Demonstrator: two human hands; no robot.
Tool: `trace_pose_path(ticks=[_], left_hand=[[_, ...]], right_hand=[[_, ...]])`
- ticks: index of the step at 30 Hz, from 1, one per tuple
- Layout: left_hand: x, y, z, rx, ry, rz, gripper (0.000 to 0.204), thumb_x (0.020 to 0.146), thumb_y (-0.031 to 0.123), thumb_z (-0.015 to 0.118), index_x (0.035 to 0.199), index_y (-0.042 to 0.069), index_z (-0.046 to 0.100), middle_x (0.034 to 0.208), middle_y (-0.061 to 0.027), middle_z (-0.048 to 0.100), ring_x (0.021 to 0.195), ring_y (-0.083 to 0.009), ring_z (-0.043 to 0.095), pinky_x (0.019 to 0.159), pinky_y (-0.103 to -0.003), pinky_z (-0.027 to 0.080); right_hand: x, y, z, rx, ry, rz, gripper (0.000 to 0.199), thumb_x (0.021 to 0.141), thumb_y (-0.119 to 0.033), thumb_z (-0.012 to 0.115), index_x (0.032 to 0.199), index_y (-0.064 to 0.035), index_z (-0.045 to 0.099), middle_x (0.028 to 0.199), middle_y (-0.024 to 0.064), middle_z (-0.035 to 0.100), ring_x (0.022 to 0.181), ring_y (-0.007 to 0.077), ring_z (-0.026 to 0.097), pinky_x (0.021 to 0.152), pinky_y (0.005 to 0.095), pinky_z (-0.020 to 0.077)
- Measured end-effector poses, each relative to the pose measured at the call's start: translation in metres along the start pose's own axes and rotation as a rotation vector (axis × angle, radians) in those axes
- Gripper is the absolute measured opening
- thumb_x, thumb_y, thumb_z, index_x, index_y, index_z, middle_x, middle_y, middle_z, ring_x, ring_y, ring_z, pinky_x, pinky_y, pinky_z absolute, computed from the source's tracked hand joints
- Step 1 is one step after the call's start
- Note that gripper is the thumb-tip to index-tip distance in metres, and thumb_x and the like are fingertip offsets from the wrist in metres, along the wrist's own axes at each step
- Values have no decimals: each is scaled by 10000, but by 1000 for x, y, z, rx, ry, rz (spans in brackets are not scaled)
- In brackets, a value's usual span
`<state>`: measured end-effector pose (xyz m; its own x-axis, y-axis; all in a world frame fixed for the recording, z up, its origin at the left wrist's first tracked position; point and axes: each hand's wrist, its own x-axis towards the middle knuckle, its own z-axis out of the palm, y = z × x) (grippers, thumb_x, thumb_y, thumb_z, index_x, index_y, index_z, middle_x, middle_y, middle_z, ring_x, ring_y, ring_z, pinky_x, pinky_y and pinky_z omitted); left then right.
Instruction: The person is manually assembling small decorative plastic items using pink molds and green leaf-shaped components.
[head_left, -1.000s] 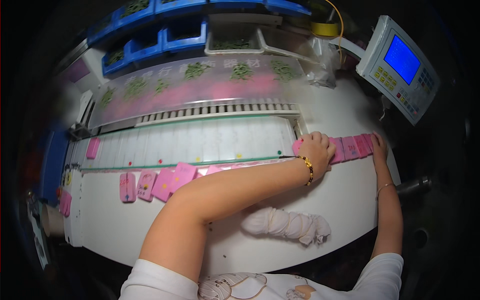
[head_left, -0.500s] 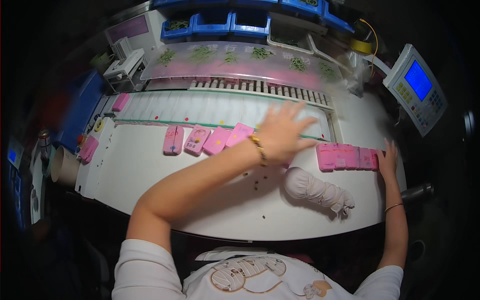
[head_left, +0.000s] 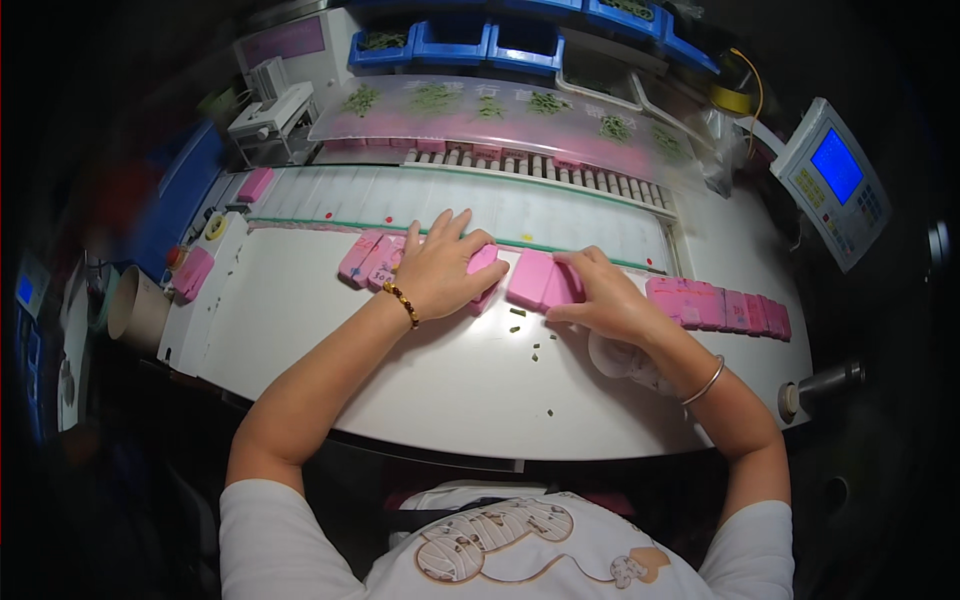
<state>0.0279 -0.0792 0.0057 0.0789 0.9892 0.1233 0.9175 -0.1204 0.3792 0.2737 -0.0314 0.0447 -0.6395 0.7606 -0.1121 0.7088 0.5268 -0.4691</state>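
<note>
My left hand (head_left: 440, 268), with a beaded bracelet at its wrist, lies over the left part of a row of pink rounded blocks. Its thumb and forefinger close round one pink block (head_left: 484, 262), while the other fingers stretch over the row. Two marked blocks (head_left: 358, 258) stick out at its left. My right hand (head_left: 603, 292) grips the right end of a pair of pink blocks (head_left: 531, 277), thumb on the near side and fingers on the far side. A narrow gap parts the two groups. Farther right runs a tight row of pink blocks (head_left: 715, 305) with writing on them.
Partly under my right forearm lies a whitish cloth bundle (head_left: 612, 357). Small dark green bits (head_left: 536, 346) dot the white table. Behind are a pale green-edged strip (head_left: 470, 208), rollers (head_left: 560, 172) and blue bins (head_left: 452, 42). A keypad display (head_left: 838, 165) stands right.
My right hand has left the right-hand row and come inward to the middle blocks. My left hand has moved left and down onto blocks there. The loose blocks now stand closer together.
</note>
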Motion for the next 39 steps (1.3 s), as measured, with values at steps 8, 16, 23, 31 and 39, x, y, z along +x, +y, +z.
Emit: trace_pose_path(ticks=[8, 16, 23, 31, 39], left_hand=[[-20, -31, -18, 39, 19, -99, 494, 934, 533, 492, 1254, 166, 575, 1527, -219, 311, 1455, -389, 202, 1159, -575, 100], [-52, -3, -34, -95, 496, 118, 462, 954, 362, 584, 1285, 40, 553, 1427, -203, 454, 1342, -355, 406, 1104, -472, 289], [-68, 9, -27, -221, 442, 236, 365, 918, 242, 652, 1210, 28, 607, 1190, -172, 627, 1060, -302, 605, 930, -389, 463], [-92, 41, -27, -1223, -8, -77, 427, 1000, 237, 565, 1310, -55, 537, 1155, -151, 660, 983, -168, 639, 824, -286, 526], [-101, 67, 12, -1850, -490, -78, 563, 985, 264, 589, 1423, -41, 409, 1282, -128, 579, 1169, -196, 577, 991, -333, 477]], right_hand=[[20, -44, 21, -88, 3, -110, 795, 703, -208, 815, 1366, 7, 434, 1241, 225, 509, 1124, 376, 561, 936, 426, 487], [-12, -50, 12, 180, 328, -355, 819, 605, -74, 837, 1331, -34, 462, 1240, 149, 575, 1134, 320, 541, 964, 415, 462], [-62, -46, 16, 214, 450, -360, 794, 613, -84, 834, 1326, -42, 488, 1232, 126, 590, 1103, 296, 539, 877, 382, 487], [-92, -47, 34, 370, 494, -365, 768, 619, -77, 841, 1308, -49, 503, 1245, 95, 596, 1065, 235, 557, 825, 338, 477], [-108, -58, 36, 331, 502, -457, 607, 646, -44, 814, 1183, -63, 531, 1264, 150, 616, 1128, 325, 547, 965, 403, 440]])
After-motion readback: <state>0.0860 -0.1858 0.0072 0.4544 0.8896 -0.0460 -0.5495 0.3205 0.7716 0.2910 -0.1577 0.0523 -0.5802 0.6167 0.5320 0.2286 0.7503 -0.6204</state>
